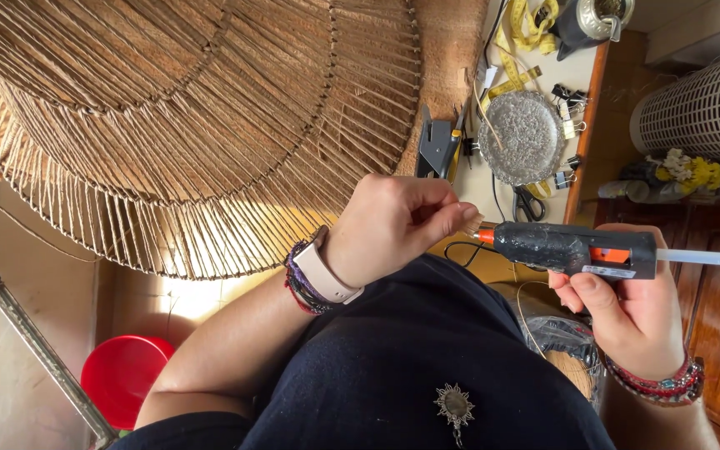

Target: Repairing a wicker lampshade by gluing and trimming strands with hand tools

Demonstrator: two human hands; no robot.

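Note:
My right hand (631, 312) grips a black hot glue gun (581, 248) with an orange nozzle and a clear glue stick poking out of its back end. The nozzle points left at a small pale piece (470, 219) pinched between the fingertips of my left hand (393, 221). That wrist wears a watch with a pale strap and several bead bracelets. A large round frame wound with brown twine (177, 117) fills the upper left, just above my left hand.
On a white table (581, 75) lie a round silver dish (525, 136), a black stapler (435, 146), scissors (529, 202), binder clips and a yellow measuring tape (522, 29). A red bucket (122, 375) stands on the floor at lower left. A white perforated cylinder (702, 108) is at right.

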